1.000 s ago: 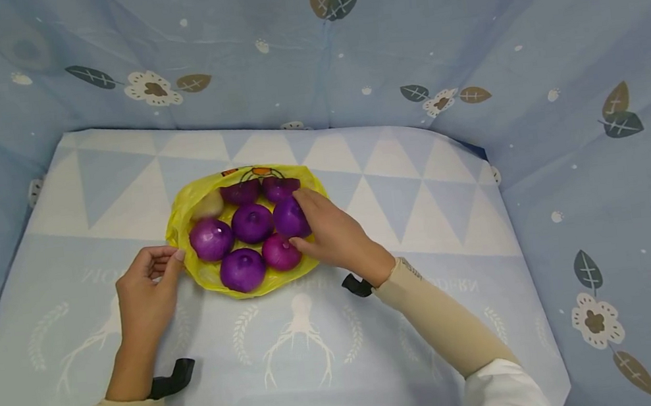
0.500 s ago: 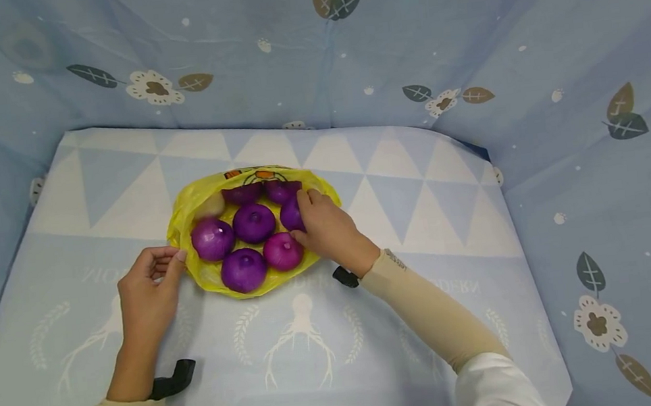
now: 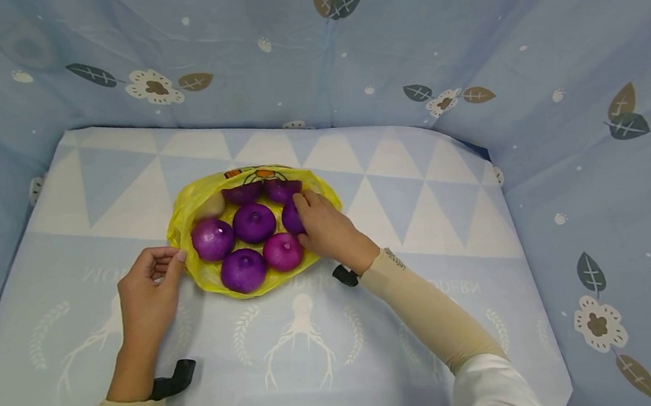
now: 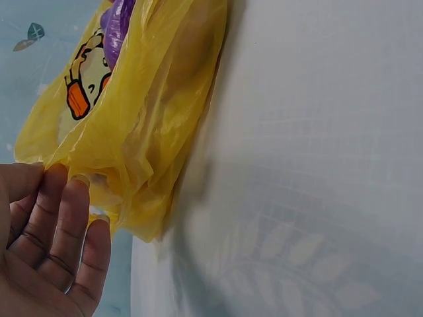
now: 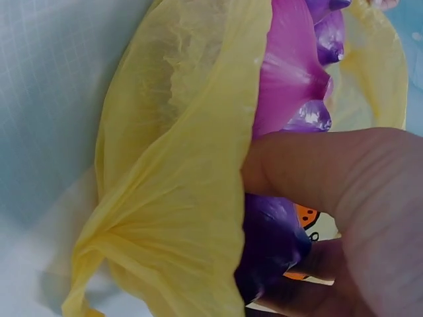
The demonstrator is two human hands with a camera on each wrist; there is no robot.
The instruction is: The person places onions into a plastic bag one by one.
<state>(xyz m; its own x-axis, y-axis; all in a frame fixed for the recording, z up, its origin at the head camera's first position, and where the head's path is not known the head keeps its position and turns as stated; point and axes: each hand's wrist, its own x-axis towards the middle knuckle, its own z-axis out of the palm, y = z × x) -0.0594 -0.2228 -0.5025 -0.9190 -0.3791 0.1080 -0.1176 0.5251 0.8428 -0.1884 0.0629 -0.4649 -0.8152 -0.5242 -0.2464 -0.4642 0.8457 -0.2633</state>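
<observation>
A yellow plastic bag [image 3: 180,208] lies on the table with its mouth spread wide. Several purple onions [image 3: 254,222] sit inside, one of them a pinker onion [image 3: 283,252]. My left hand [image 3: 152,284] pinches the bag's left rim between thumb and forefinger, as the left wrist view shows. At the right side of the bag, my right hand [image 3: 333,227] grips a dark purple onion [image 5: 271,241], thumb on the near side and fingers on the far side. That hand partly covers the onion in the head view.
A pale round thing [image 3: 211,206] lies at the bag's far left inside. The table [image 3: 435,337] has a patterned cloth, and a blue patterned curtain [image 3: 265,83] hangs behind it. Black wrist mounts [image 3: 174,379] stick out beside both forearms.
My right hand has shifted slightly right with the onion, and the bag's right side has spread outward. The left hand stays at the rim.
</observation>
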